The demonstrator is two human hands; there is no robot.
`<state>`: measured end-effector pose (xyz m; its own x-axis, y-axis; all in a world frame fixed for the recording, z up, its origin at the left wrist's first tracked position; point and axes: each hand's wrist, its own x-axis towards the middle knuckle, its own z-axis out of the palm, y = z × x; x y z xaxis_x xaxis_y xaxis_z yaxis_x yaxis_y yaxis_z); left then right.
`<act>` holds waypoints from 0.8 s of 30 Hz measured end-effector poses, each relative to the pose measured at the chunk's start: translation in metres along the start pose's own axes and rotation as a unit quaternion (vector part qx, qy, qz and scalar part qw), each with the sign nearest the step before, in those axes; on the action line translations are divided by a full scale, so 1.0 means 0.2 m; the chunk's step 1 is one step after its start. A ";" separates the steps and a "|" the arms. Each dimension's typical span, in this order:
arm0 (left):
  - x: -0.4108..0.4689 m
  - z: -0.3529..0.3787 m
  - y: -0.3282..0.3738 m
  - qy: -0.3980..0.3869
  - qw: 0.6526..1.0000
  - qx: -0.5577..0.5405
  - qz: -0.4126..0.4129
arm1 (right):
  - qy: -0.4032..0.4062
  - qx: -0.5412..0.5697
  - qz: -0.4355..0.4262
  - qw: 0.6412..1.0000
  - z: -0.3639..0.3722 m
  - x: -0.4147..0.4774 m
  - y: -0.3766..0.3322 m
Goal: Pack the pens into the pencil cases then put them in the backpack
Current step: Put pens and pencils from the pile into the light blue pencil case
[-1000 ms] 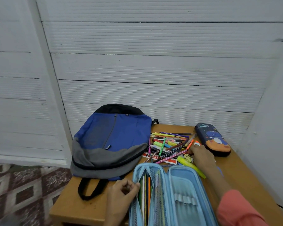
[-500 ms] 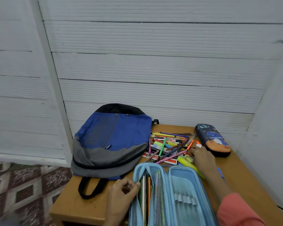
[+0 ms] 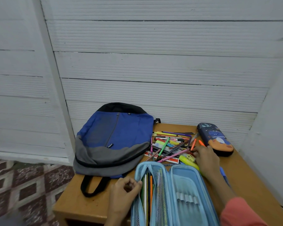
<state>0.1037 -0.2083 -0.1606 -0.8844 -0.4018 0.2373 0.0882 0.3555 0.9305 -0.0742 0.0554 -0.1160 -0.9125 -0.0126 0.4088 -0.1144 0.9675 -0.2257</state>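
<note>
Our left hand (image 3: 124,191) pinches the open blue pencil case (image 3: 186,185) by its rim (packed pens (image 3: 148,190) stand in its mesh pocket (image 3: 155,170)); our right hand (image 3: 207,159) lies on the loose pens (image 3: 168,144) on the tabletop (image 3: 245,173), fingers' (image 3: 196,150) grip unclear.

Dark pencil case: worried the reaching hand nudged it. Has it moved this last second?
No. The dark pencil case keeps its place at the table's far right corner.

Light-blue pencil case (image 3: 185,185) lies open flat in front, with packed pens (image 3: 148,188) lengthwise in its left mesh pocket. Loose pens (image 3: 170,144), many colours, are piled just beyond it. Dark-blue space-print pencil case (image 3: 215,139) lies closed right of the pile. Blue-grey backpack (image 3: 114,137) lies flat to the left.
</note>
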 end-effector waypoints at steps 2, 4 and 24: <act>0.00 0.00 0.00 0.000 1.000 0.003 0.000 | 0.010 0.049 0.013 0.999 -0.03 0.00 -0.01; 0.00 0.00 0.00 0.002 1.000 0.006 -0.001 | 0.010 0.091 0.004 0.996 -0.06 0.00 -0.04; 0.00 0.00 -0.02 0.007 1.000 0.001 -0.005 | -0.132 -0.024 0.092 0.987 -0.34 0.00 -0.09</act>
<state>0.1036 -0.2095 -0.1638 -0.8785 -0.4173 0.2324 0.0790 0.3529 0.9323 -0.0450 0.0544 -0.0515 -0.9873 0.1058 0.1188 0.0762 0.9701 -0.2303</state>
